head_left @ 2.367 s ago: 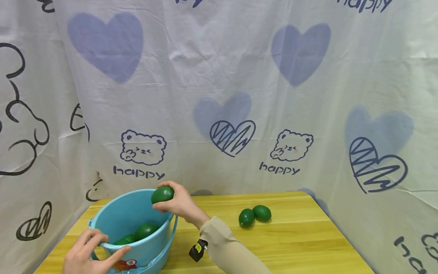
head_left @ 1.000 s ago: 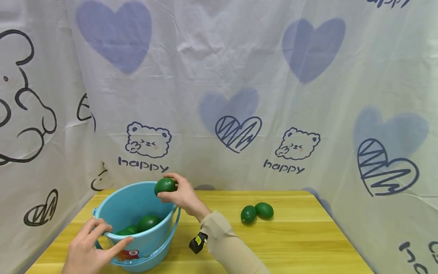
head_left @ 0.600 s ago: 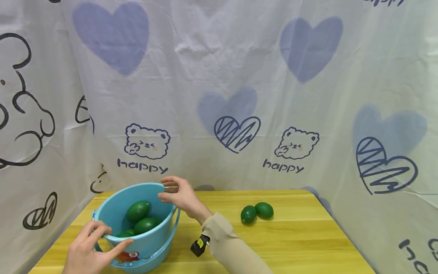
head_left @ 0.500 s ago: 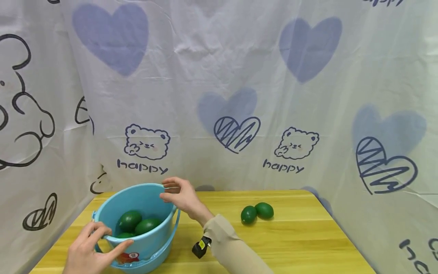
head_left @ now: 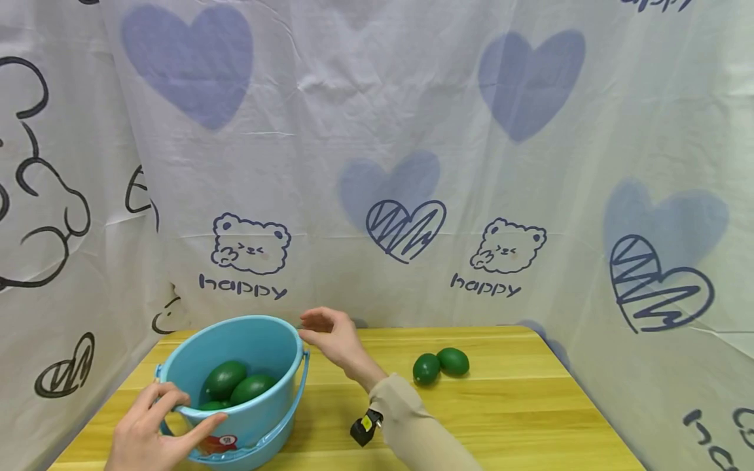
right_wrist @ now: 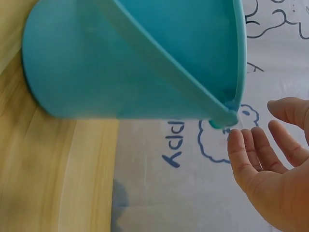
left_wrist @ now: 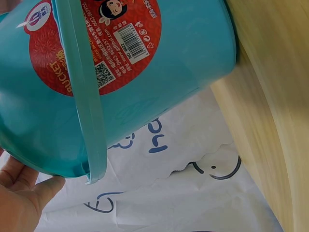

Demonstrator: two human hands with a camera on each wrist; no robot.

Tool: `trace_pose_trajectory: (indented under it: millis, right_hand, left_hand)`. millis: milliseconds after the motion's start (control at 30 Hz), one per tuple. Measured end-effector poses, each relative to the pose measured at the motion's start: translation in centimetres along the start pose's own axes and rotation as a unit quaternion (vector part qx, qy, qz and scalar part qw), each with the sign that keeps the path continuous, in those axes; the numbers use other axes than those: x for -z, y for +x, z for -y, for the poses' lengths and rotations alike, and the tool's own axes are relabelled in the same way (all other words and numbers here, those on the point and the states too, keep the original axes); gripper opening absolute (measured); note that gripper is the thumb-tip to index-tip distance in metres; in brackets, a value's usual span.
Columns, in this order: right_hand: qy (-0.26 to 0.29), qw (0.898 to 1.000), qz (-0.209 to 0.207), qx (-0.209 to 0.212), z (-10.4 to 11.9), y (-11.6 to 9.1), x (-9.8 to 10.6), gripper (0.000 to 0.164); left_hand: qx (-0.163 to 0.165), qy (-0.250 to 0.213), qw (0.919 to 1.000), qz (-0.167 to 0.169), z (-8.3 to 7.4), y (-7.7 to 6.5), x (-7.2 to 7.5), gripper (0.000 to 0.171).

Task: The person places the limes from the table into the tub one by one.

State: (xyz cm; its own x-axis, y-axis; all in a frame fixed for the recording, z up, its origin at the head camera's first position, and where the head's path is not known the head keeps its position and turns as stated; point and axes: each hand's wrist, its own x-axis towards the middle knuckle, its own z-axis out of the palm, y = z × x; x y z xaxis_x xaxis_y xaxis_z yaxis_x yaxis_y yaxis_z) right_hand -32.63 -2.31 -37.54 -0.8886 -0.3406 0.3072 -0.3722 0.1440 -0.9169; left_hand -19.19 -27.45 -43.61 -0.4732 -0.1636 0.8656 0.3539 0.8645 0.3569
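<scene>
A light blue bucket (head_left: 262,418) stands at the left of the table, several dark green limes (head_left: 226,378) lying in its bottom. My left hand (head_left: 147,428) grips the near-left rim, thumb outside and fingers over the edge; the left wrist view shows that thumb (left_wrist: 50,188) at the rim beside the handle (left_wrist: 87,96). Just off the bucket's right rim hovers my right hand (head_left: 337,337), holding nothing. In the right wrist view its fingers (right_wrist: 239,154) are loosely spread, close to the handle joint.
Two more limes (head_left: 427,369) lie side by side on the wooden table (head_left: 501,418), right of the right hand. A white printed cloth (head_left: 330,275) hangs behind the table and along its sides. A black wrist camera (head_left: 365,426) sits on the right sleeve.
My right hand let go of a lime, which dropped into the bucket and rolled against the others. That hand has since drawn right, off the rim. The left hand keeps its hold.
</scene>
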Motion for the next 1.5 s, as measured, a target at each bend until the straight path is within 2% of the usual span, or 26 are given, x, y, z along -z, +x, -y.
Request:
trace_pose_trajectory:
  millis: [133, 433, 633, 733, 1100, 1333, 1400, 1500]
  right_hand:
    - [0.001, 1.0, 0.001, 0.002, -0.6, -0.3, 0.7, 0.026]
    - [0.0, 1.0, -0.003, -0.001, -2.5, -1.1, 2.3, 0.024]
    - [-0.003, 1.0, 0.001, -0.012, -3.6, -1.8, 3.6, 0.024]
    - [-0.003, 1.0, 0.0, -0.019, -4.3, -1.9, 4.3, 0.025]
    - [-0.018, 0.999, -0.002, -0.029, -6.3, -2.6, 7.3, 0.028]
    - [-0.014, 0.999, -0.012, -0.041, -7.1, -3.0, 9.0, 0.031]
    - [-0.017, 0.999, -0.017, -0.043, -7.5, -3.1, 9.4, 0.031]
    - [-0.029, 0.998, -0.024, -0.049, -6.8, -3.7, 10.0, 0.03]
  left_hand:
    - [0.007, -0.002, 1.0, 0.0, -0.1, 0.0, 0.0, 0.056]
    - [-0.003, 0.003, 1.0, -0.006, -0.2, 0.1, 0.0, 0.055]
    - [0.028, 0.024, 0.9993, 0.003, -0.6, 0.0, -0.1, 0.055]
    - [0.034, 0.027, 0.9991, 0.001, -0.7, 0.0, -0.1, 0.055]
    - [0.015, 0.012, 0.9998, -0.006, -0.5, 0.3, -0.3, 0.056]
    - [0.019, 0.019, 0.9996, -0.007, -0.6, 0.3, -0.4, 0.056]
    - [0.028, 0.029, 0.9992, -0.004, -0.7, 0.3, -0.3, 0.056]
    - [0.052, 0.046, 0.9976, 0.0, -0.9, 0.2, -0.1, 0.055]
